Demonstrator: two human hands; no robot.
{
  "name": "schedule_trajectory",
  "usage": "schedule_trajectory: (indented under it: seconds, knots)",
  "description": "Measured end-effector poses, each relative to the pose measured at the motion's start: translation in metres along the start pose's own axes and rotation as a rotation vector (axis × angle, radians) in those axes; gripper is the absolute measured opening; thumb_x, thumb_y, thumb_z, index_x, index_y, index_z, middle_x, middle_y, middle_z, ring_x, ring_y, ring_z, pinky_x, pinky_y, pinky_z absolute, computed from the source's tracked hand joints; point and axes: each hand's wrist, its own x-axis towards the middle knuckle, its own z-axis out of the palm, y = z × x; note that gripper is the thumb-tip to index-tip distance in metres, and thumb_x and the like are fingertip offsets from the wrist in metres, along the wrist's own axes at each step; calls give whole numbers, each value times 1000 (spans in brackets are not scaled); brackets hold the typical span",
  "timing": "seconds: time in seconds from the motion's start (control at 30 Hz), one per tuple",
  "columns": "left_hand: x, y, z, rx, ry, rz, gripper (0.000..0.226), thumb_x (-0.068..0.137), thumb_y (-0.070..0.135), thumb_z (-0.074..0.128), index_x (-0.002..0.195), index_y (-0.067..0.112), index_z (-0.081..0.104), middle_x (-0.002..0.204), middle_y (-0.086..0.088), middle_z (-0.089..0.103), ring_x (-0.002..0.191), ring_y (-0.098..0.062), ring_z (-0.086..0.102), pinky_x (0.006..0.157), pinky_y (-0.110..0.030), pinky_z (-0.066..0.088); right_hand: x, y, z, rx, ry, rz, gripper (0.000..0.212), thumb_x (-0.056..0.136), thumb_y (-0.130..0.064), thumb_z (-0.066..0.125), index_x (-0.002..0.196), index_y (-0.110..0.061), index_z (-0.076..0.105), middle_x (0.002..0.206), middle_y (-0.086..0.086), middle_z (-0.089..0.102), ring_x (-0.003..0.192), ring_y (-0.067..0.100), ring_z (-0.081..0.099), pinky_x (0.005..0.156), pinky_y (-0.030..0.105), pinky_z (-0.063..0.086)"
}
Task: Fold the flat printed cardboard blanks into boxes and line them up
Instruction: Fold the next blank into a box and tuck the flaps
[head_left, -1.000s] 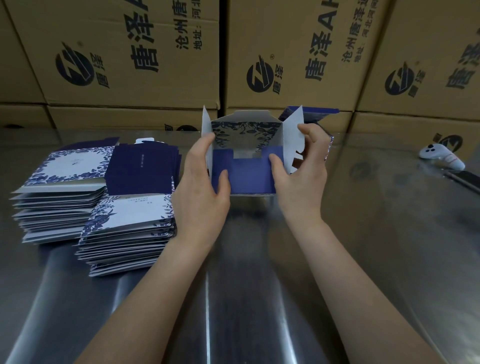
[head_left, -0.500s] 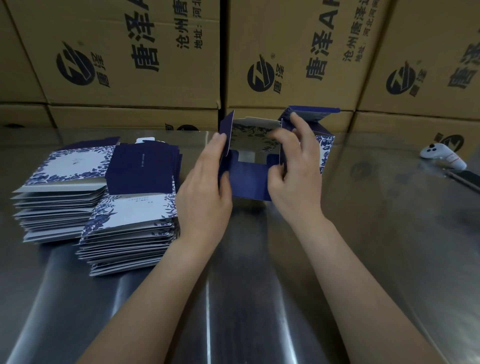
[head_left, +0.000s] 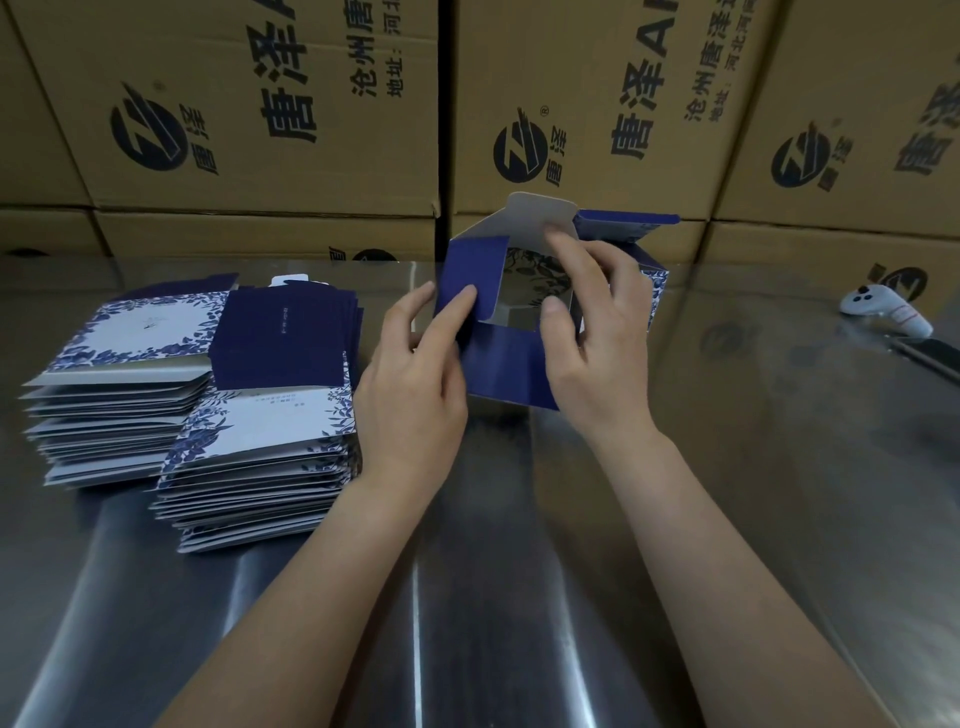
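I am working in a packing workshop or stockroom. Brown shipping cartons, all printed with one logo and Chinese lettering, stand stacked as a wall behind my stainless-steel tabletop. Two stacks of flat printed blanks lie on it at my left.

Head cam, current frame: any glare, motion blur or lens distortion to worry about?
Head view: glare streaks run down the steel table, washing out its surface; head view: wide-angle bowing fans the brown cartons outward at the edges; head view: left hand, right hand and half-folded box show no motion smear; lighting dim, shadows soft.
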Motion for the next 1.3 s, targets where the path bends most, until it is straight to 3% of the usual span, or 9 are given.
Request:
schedule_trajectory:
  seconds: [0.13, 0.27, 0.4, 0.47, 0.57, 0.77, 1.0, 1.2, 1.3]
  knots:
    - [1, 0, 1, -16, -27, -24, 47, 93, 3, 54, 136, 20, 57, 139, -14, 48, 103, -29, 59, 69, -47, 55, 0, -1, -4, 75, -34, 11, 50, 90, -12, 37, 138, -16, 52, 130, 11, 49, 119, 20, 38, 101, 13, 25]
    - [1, 2, 1, -107, -58, -88, 42, 95, 22, 48, 136, 24, 57, 140, -11, 44, 107, -29, 54, 73, -47, 55, 2, 1, -7, 91, -49, 11, 57, 84, -3, 34, 136, -13, 55, 132, 10, 54, 119, 26, 43, 100, 17, 28]
    - [0, 6, 1, -121, -55, -151, 47, 94, 39, 38, 134, 27, 58, 142, -9, 45, 118, -19, 46, 93, -21, 36, 2, 2, -7, 113, -47, 28, 57, 84, -2, 34, 135, -15, 56, 129, 8, 56, 116, 26, 42, 98, 13, 27]
    - [0, 7, 1, -112, -51, -187, 43, 95, 36, 40, 133, 29, 59, 143, -7, 46, 114, -9, 38, 91, -3, 23, 2, 2, -6, 130, -43, 26, 55, 85, -3, 34, 134, -18, 56, 127, 8, 56, 114, 25, 41, 97, 13, 28]
    - [1, 6, 1, -106, -52, -213, 41, 96, 31, 40, 131, 27, 61, 142, -4, 50, 110, -7, 35, 88, 4, 18, 3, 3, -6, 159, -49, 29, 56, 85, -2, 32, 132, -20, 56, 125, 8, 57, 112, 23, 41, 98, 15, 29]
    - [1, 4, 0, -141, -16, -248, 31, 99, 20, 52, 126, 24, 65, 136, -3, 54, 111, -8, 38, 91, 0, 21, 4, 5, -7, 179, -75, 17, 56, 85, -2, 31, 130, -23, 57, 124, 6, 57, 112, 21, 41, 97, 15, 30]
    - [3, 4, -1, -229, 51, -281, 26, 96, 14, 61, 119, 20, 70, 127, -4, 60, 115, -16, 52, 97, -47, 45, 4, 4, -5, 140, -45, -22, 54, 88, 4, 38, 132, -20, 58, 113, 6, 57, 107, 18, 42, 97, 16, 33]
    - [4, 6, -2, -280, 81, -293, 25, 94, 13, 63, 117, 19, 70, 123, -1, 61, 115, -15, 54, 96, -49, 46, 4, 5, -4, 185, -82, -69, 49, 91, 5, 54, 136, -14, 54, 116, 12, 50, 111, 12, 46, 100, 14, 34]
    - [4, 5, -3, -302, 83, -293, 31, 93, 14, 64, 124, 18, 65, 123, 1, 60, 113, -15, 55, 95, -40, 48, 3, 6, -3, 153, -85, -98, 55, 87, 8, 59, 138, -10, 51, 119, 16, 49, 114, 14, 44, 104, 16, 33]
